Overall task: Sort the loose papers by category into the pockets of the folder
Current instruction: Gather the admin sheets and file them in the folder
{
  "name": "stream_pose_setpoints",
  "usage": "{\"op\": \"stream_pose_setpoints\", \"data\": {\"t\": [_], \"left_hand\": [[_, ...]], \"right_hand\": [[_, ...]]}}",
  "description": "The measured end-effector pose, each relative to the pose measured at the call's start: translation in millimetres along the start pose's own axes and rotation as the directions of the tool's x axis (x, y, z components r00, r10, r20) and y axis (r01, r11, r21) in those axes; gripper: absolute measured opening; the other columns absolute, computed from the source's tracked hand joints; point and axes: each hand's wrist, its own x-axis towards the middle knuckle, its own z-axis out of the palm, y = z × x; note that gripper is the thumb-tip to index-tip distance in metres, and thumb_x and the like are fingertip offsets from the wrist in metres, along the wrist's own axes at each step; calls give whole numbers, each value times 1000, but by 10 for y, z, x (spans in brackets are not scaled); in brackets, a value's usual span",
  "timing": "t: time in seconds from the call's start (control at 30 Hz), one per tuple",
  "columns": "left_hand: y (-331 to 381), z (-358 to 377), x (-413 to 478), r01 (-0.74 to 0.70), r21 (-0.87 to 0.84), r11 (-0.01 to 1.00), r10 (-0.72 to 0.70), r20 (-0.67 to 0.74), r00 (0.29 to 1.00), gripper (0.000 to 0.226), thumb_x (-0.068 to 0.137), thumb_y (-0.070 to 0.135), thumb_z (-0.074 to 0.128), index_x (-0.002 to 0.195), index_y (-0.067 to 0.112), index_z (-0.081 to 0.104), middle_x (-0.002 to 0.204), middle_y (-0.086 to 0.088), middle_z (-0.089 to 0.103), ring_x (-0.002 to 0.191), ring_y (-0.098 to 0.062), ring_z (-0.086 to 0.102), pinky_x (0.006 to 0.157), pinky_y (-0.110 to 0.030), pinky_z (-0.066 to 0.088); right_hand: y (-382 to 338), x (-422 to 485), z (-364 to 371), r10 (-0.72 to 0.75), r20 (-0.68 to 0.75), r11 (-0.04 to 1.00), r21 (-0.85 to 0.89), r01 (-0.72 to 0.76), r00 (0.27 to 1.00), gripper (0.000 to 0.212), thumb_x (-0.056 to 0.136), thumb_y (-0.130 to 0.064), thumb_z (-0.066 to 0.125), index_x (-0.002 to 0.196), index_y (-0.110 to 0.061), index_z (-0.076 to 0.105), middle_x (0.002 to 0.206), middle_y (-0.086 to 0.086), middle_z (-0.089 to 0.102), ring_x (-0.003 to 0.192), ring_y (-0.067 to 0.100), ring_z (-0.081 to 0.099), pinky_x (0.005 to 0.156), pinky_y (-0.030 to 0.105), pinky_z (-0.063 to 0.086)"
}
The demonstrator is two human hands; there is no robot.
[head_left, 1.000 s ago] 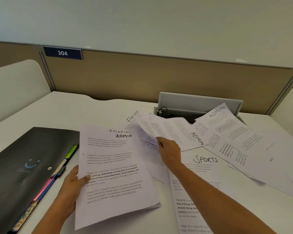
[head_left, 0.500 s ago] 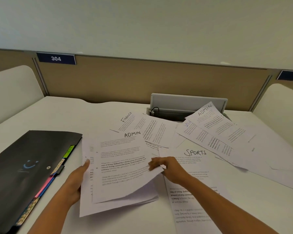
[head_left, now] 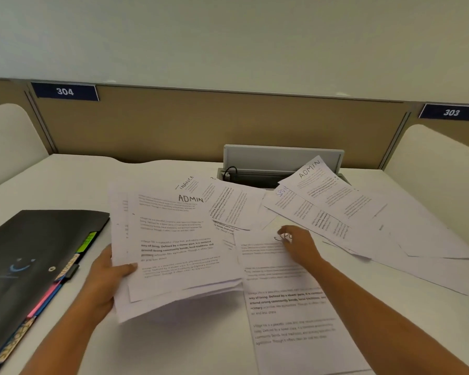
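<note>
My left hand grips the left edge of a small stack of ADMIN sheets, held just above the desk. My right hand hovers over the heading of a SPORTS sheet lying flat in front of me, fingers loosely curled and holding nothing. A FINANCE sheet pokes out behind the stack. More loose sheets, one marked ADMIN, fan out at the right. The black folder lies closed at the left, with coloured pocket tabs along its right edge.
A grey cable box with its lid up sits at the back of the white desk. A tan partition with number plates 304 and 303 walls off the far side. White side dividers stand left and right.
My right hand laid an ADMIN sheet onto the stack in my left hand, let go, and moved right over the SPORTS sheet. The stack now sits a little higher and further back.
</note>
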Motion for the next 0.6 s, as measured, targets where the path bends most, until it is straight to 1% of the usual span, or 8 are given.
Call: {"op": "stream_pose_setpoints", "data": {"t": [0.07, 0.17, 0.23, 0.33, 0.4, 0.47, 0.53, 0.6], "left_hand": [[108, 9, -26, -23, -12, 1000, 23, 2, 1000, 55, 83, -18, 45, 132, 8, 43, 127, -19, 54, 103, -35, 55, 87, -46, 44], [245, 83, -74, -42, -36, 998, 43, 26, 999, 49, 85, -16, 44, 127, 9, 47, 120, -16, 57, 100, -36, 57, 85, -47, 46], [263, 166, -71, -36, -59, 998, 38, 29, 999, 49, 86, -15, 44, 129, 10, 46, 117, -14, 57, 98, -35, 57, 85, -46, 45], [187, 300, -22, -15, -83, 996, 17, 19, 1000, 52, 86, -14, 45, 132, 10, 45, 125, -16, 56, 105, -38, 56, 91, -46, 43], [118, 416, 10, -9, -91, 996, 10, 16, 1000, 52, 86, -13, 45, 132, 11, 44, 127, -16, 56, 105, -38, 56, 91, -46, 43], [68, 549, 22, -3, -82, 997, 4, 14, 1000, 52, 86, -12, 46, 133, 11, 44, 123, -13, 56, 103, -36, 56, 88, -46, 44], [29, 667, 32, 6, -66, 998, -5, 15, 1000, 52, 87, -11, 46, 133, 13, 43, 118, -11, 56, 101, -35, 55, 86, -46, 45], [-2, 755, 36, 19, -57, 998, -19, 15, 1000, 51, 88, -11, 46, 132, 15, 43, 116, -10, 56, 100, -35, 55, 86, -47, 45]], "right_hand": [[177, 106, -109, 67, -52, 995, -64, -70, 996, 27, 90, -1, 50, 115, -3, 60, 127, 13, 57, 121, 27, 49, 99, 26, 33], [448, 245, -289, 125, -64, 969, -207, -136, 990, 39, 94, -4, 42, 132, -2, 46, 146, 13, 38, 136, 27, 31, 111, 32, 21], [647, 345, -415, 151, -85, 944, -284, -170, 985, 42, 95, -5, 38, 137, -1, 40, 150, 16, 30, 140, 29, 24, 115, 39, 19], [869, 483, -585, 213, -55, 905, -365, -218, 975, 45, 95, -7, 37, 139, 1, 33, 152, 20, 22, 142, 31, 17, 116, 40, 15], [978, 593, -686, 270, -25, 878, -404, -257, 963, 48, 95, -11, 41, 140, 1, 30, 153, 20, 17, 143, 30, 12, 117, 41, 14], [1044, 668, -745, 338, 2, 852, -425, -305, 941, 52, 95, -16, 41, 142, -1, 25, 155, 18, 12, 144, 29, 8, 117, 47, 11], [1092, 693, -751, 420, 39, 830, -421, -366, 907, 56, 97, -27, 39, 144, -5, 19, 156, 16, 9, 145, 28, 6, 115, 54, 9], [1140, 687, -693, 464, 57, 814, -423, -399, 884, 57, 98, -34, 32, 145, -6, 18, 155, 14, 14, 144, 28, 12, 112, 56, 10]]}}
